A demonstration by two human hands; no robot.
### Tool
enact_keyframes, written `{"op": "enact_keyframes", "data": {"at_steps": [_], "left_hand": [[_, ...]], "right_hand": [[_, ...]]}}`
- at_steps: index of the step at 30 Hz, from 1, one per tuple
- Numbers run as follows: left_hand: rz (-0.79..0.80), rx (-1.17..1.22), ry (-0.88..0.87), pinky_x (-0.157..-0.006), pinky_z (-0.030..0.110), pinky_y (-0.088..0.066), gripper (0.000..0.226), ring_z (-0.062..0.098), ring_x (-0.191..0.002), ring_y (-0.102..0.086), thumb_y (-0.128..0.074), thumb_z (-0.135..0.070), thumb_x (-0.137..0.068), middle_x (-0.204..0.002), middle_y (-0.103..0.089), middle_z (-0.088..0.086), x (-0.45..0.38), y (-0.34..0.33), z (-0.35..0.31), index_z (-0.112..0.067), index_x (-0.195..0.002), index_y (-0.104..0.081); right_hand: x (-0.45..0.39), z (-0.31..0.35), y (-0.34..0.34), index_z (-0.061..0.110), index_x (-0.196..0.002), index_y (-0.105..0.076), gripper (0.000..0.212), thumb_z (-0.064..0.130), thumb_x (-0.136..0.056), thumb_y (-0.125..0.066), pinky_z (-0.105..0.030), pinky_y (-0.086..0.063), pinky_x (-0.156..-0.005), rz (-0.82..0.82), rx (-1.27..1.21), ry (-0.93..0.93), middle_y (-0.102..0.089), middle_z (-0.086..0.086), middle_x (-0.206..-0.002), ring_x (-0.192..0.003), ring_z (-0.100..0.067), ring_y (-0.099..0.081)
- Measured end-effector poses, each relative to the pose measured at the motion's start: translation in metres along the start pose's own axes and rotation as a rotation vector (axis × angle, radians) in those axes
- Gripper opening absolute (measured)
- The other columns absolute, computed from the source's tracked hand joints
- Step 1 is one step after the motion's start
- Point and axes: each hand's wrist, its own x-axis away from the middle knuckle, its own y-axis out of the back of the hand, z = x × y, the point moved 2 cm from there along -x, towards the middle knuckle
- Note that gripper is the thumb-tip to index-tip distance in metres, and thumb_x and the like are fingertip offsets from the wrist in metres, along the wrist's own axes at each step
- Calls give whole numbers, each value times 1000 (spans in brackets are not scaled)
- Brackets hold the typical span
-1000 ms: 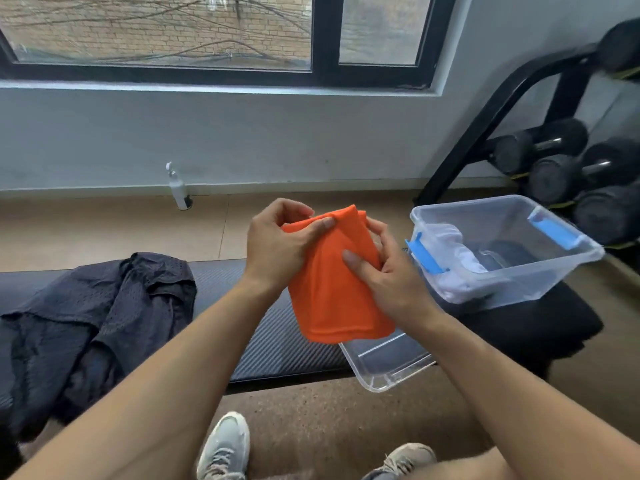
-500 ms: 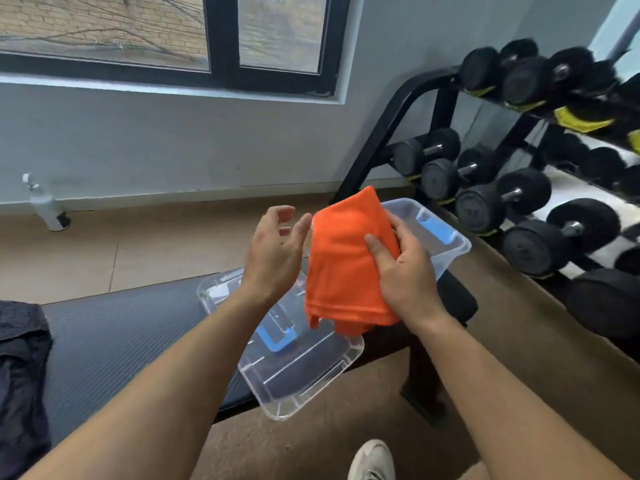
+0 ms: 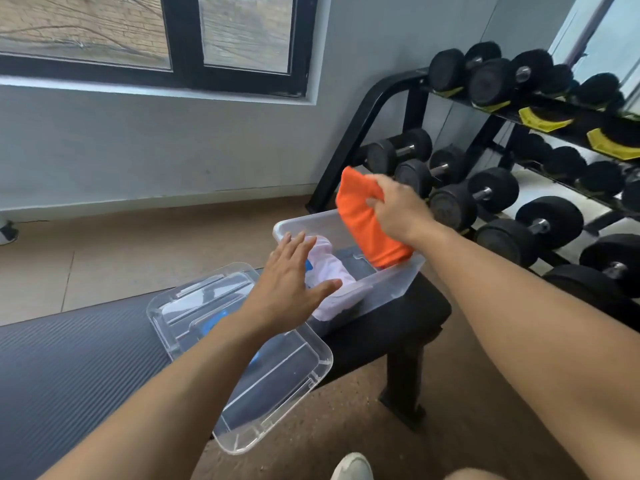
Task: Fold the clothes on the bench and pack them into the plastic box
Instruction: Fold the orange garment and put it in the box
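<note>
While the table (image 3: 69,358) carried the clear plastic box (image 3: 391,284) and its lid (image 3: 242,358), the right hand (image 3: 398,209) gripped the folded orange garment (image 3: 367,223) over the box; the left hand (image 3: 291,285) hovered, fingers spread, holding nothing.

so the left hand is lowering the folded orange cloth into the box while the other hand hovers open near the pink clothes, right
Not quite: the hands are swapped. The head view shows the right hand gripping the orange cloth over the box, while the left hand hovers open near the pink clothes.
</note>
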Motion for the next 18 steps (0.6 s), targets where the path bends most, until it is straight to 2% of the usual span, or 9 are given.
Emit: {"op": "enact_keyframes", "data": {"at_steps": [4,8,11,13,15,17,18], "left_hand": [[45,-9,39,-123,33,-1,88,8,-155,9,-55,-63,-93,-170,1,-10,0,1,-2,-28,-161,-11],[81,-21,63,-123,36,0,89,9,-155,11,-52,-65,-92,-170,5,-11,1,3,-5,-30,-161,-8],[91,-38,64,-123,38,0,89,10,-155,12,-51,-65,-91,-170,7,-11,0,3,-6,-31,-160,-7],[90,-41,65,-123,38,0,89,10,-155,12,-51,-66,-91,-169,7,-11,-1,2,-5,-32,-160,-7],[93,-31,62,-122,36,-1,90,9,-155,13,-51,-67,-91,-169,7,-12,-1,1,-3,-32,-160,-7],[89,-24,58,-122,36,-3,91,7,-154,14,-52,-68,-90,-169,7,-14,-1,0,-1,-32,-161,-7],[88,-26,57,-122,37,-5,91,7,-154,14,-52,-68,-90,-169,7,-14,-1,0,-1,-32,-161,-7]], "right_hand": [[-9,-11,-31,22,-128,-63,31,27,-97,-61,-37,-48,-98,235,18,-103,-67,-8,-124,-116,-31,-61],[-20,-22,-44,20,-142,-54,47,36,-99,-58,-48,-49,-103,360,15,-285,-61,-12,-134,-117,-33,-60],[-25,-28,-45,11,-144,-50,48,32,-101,-56,-49,-49,-101,406,16,-400,-61,-16,-131,-114,-35,-62],[-23,-31,-49,9,-145,-48,47,31,-103,-52,-48,-48,-103,468,86,-409,-59,-17,-133,-117,-36,-60],[-23,-36,-54,8,-146,-46,52,39,-104,-48,-48,-44,-107,520,302,-371,-57,-17,-138,-124,-36,-56],[-26,-36,-55,8,-142,-52,58,47,-100,-54,-45,-45,-106,482,540,-243,-58,-16,-137,-126,-36,-55],[-29,-34,-50,10,-138,-57,57,47,-95,-62,-42,-48,-102,422,569,-171,-62,-14,-133,-123,-35,-58]]}}
